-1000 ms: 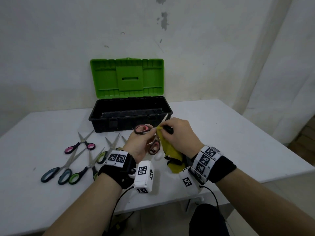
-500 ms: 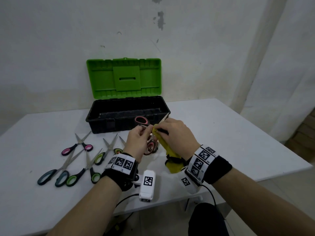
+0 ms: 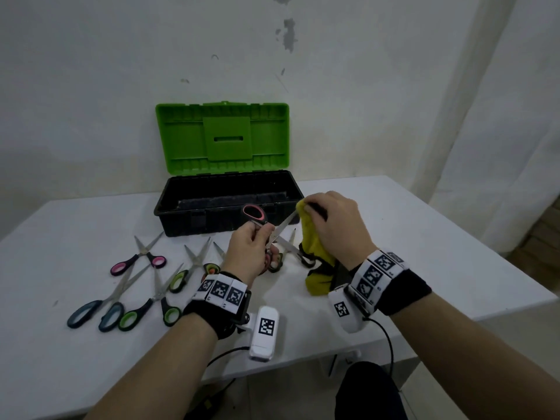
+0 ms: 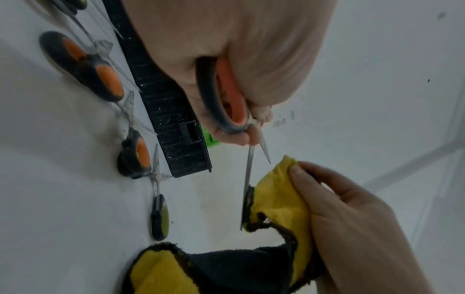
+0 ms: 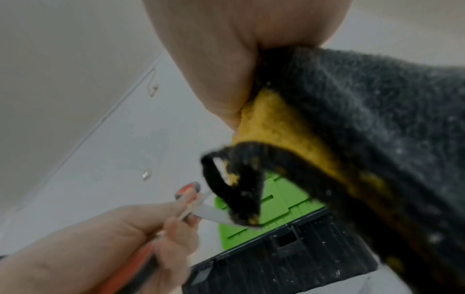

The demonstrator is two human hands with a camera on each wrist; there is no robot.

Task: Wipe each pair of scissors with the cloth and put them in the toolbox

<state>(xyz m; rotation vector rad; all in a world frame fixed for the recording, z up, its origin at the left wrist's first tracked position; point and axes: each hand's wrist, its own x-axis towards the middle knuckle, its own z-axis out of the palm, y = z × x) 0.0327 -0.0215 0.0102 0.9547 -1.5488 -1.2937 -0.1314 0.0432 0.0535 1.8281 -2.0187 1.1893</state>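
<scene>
The left hand (image 3: 251,253) has its grip closed round the handle loops of the red-handled scissors (image 3: 266,230), one loop standing up above the fingers, the other buried in the palm. A second ago the right hand (image 3: 336,228) pinched the cloth (image 3: 315,256) close in by the pivot. Now that grip, thumb and fingers folded over a wad of cloth, sits out at the tip of the upper blade, and the blades stand apart in a narrow V. I judge one wiping stroke along that blade to be just finished, with the lower blade perhaps still to do before the pair goes into the box.

The blades are thin, bright steel tapering to points; the loops are black plastic lined in red-orange. The cloth is fuzzy pile, yellow on one face and dark grey on the other with a dark stitched hem, and its slack end hangs below the right grip toward the desk (image 3: 424,237).

Just beyond both grips stands the toolbox (image 3: 181,204), a black ribbed tub with its green lid upright; no scissors show inside. Left of the left grip, several more scissors (image 3: 169,280) lie on the desk unwiped.
</scene>
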